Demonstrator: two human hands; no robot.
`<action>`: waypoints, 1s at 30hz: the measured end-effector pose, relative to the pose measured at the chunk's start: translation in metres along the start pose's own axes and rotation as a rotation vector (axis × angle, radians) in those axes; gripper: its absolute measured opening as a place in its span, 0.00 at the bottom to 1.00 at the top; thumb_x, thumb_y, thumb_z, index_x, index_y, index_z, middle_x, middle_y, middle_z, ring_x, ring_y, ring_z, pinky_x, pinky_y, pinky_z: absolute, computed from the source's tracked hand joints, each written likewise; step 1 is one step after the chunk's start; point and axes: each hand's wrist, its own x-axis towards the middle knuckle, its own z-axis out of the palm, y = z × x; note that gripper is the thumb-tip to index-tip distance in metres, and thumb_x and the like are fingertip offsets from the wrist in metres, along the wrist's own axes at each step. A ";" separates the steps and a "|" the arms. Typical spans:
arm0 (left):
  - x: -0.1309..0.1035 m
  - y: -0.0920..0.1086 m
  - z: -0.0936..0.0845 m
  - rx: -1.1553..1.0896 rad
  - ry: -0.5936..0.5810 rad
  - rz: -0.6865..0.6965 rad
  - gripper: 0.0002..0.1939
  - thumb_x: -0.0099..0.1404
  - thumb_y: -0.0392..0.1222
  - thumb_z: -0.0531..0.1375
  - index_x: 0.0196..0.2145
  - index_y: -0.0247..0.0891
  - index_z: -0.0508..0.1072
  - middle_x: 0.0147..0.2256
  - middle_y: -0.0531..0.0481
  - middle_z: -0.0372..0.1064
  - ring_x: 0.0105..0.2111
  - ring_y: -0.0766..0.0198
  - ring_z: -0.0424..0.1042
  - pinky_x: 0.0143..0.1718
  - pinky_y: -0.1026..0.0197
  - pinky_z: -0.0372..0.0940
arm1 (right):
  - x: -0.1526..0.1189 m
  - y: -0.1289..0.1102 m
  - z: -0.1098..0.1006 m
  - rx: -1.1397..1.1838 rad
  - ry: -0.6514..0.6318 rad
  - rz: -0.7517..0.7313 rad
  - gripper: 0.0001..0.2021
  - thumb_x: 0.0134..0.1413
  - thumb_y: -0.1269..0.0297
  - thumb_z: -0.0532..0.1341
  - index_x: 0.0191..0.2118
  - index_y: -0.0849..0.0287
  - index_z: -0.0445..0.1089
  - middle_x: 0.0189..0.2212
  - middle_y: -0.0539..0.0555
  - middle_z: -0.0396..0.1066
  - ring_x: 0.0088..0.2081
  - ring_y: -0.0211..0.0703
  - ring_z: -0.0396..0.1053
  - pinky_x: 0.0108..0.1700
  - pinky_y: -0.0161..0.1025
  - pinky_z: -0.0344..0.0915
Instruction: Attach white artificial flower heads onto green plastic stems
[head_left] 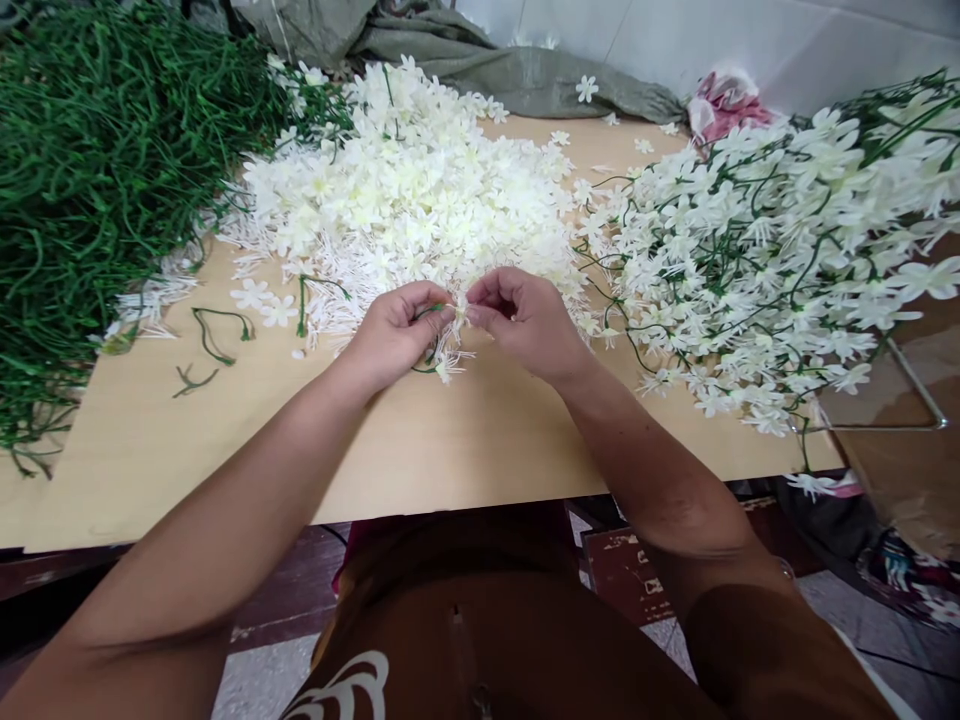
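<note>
My left hand [405,328] pinches a thin green plastic stem [424,370] near the middle of the table's front part. A white artificial flower [448,366] with thread-like stamens hangs on that stem below my fingers. Close beside it, my right hand [521,318] is closed in a pinch on a small white artificial flower [460,308] at the fingertips of both hands. The fingers partly hide where flower and stem meet. Just beyond my hands lies a large heap of loose white petals [420,190], with white stamen pieces [330,300] along its near side.
A tall pile of green stems [112,170] covers the left side. Stemmed white flowers [735,260] are heaped at right, some hanging past the edge near a metal wire frame [915,385]. Loose stems [214,335] lie on the wooden tabletop [450,450]. Grey cloth [525,75] runs along the wall.
</note>
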 end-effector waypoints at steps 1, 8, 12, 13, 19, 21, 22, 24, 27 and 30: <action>0.000 0.000 0.000 -0.010 0.002 0.005 0.04 0.57 0.41 0.58 0.30 0.38 0.67 0.19 0.58 0.57 0.17 0.72 0.55 0.18 0.68 0.53 | -0.001 0.001 0.000 0.013 0.013 -0.009 0.05 0.48 0.70 0.62 0.33 0.58 0.66 0.24 0.45 0.64 0.28 0.33 0.62 0.33 0.36 0.63; 0.001 0.000 -0.001 -0.032 0.024 -0.028 0.05 0.57 0.39 0.59 0.28 0.38 0.66 0.17 0.59 0.57 0.16 0.74 0.53 0.18 0.68 0.53 | -0.008 -0.001 0.003 -0.072 0.128 -0.144 0.04 0.50 0.73 0.60 0.30 0.58 0.66 0.26 0.46 0.66 0.30 0.34 0.63 0.34 0.36 0.62; 0.001 0.000 -0.001 -0.020 0.021 -0.039 0.05 0.58 0.39 0.59 0.27 0.38 0.66 0.17 0.59 0.56 0.15 0.74 0.53 0.17 0.68 0.53 | -0.008 0.000 0.003 -0.164 0.163 -0.249 0.05 0.51 0.75 0.59 0.29 0.58 0.66 0.27 0.49 0.66 0.33 0.37 0.64 0.35 0.37 0.63; 0.001 0.001 -0.001 -0.022 0.023 -0.041 0.05 0.58 0.39 0.59 0.27 0.38 0.66 0.17 0.59 0.56 0.15 0.74 0.53 0.17 0.68 0.53 | -0.008 0.001 0.003 -0.185 0.175 -0.267 0.05 0.51 0.74 0.59 0.29 0.58 0.66 0.28 0.49 0.67 0.34 0.38 0.64 0.36 0.38 0.63; 0.000 0.001 0.000 -0.050 0.025 -0.047 0.04 0.57 0.39 0.59 0.27 0.38 0.66 0.17 0.59 0.56 0.15 0.74 0.52 0.16 0.68 0.51 | -0.006 0.008 0.005 -0.228 0.206 -0.309 0.04 0.55 0.71 0.58 0.31 0.56 0.65 0.34 0.53 0.68 0.39 0.42 0.65 0.42 0.42 0.67; 0.000 0.001 0.000 -0.071 0.022 -0.044 0.04 0.57 0.38 0.59 0.27 0.38 0.66 0.17 0.59 0.56 0.14 0.74 0.52 0.16 0.69 0.51 | -0.007 0.010 0.006 -0.233 0.205 -0.344 0.04 0.57 0.70 0.57 0.32 0.55 0.64 0.34 0.53 0.69 0.38 0.42 0.66 0.42 0.43 0.68; 0.000 0.001 0.000 -0.080 0.021 -0.042 0.04 0.56 0.38 0.59 0.27 0.38 0.66 0.17 0.59 0.56 0.14 0.74 0.52 0.16 0.69 0.51 | -0.007 0.011 0.007 -0.239 0.207 -0.369 0.04 0.57 0.69 0.56 0.32 0.55 0.64 0.34 0.54 0.69 0.38 0.42 0.66 0.43 0.44 0.68; 0.000 0.001 0.000 -0.088 0.020 -0.038 0.04 0.56 0.37 0.60 0.27 0.38 0.66 0.16 0.59 0.56 0.14 0.75 0.52 0.16 0.69 0.50 | -0.007 0.012 0.008 -0.262 0.218 -0.418 0.04 0.58 0.69 0.56 0.32 0.55 0.63 0.35 0.54 0.69 0.39 0.43 0.66 0.44 0.45 0.67; 0.000 0.000 0.000 -0.094 0.020 -0.051 0.04 0.56 0.38 0.60 0.27 0.38 0.66 0.16 0.59 0.56 0.14 0.74 0.52 0.15 0.69 0.49 | -0.008 0.014 0.008 -0.301 0.233 -0.452 0.04 0.59 0.68 0.56 0.33 0.55 0.64 0.36 0.56 0.69 0.42 0.45 0.67 0.47 0.48 0.66; 0.000 -0.001 0.000 -0.100 0.015 -0.071 0.05 0.56 0.40 0.60 0.28 0.38 0.66 0.16 0.59 0.56 0.14 0.74 0.52 0.15 0.69 0.48 | -0.008 0.016 0.008 -0.320 0.224 -0.477 0.03 0.59 0.66 0.57 0.33 0.55 0.64 0.38 0.57 0.69 0.43 0.47 0.67 0.49 0.50 0.66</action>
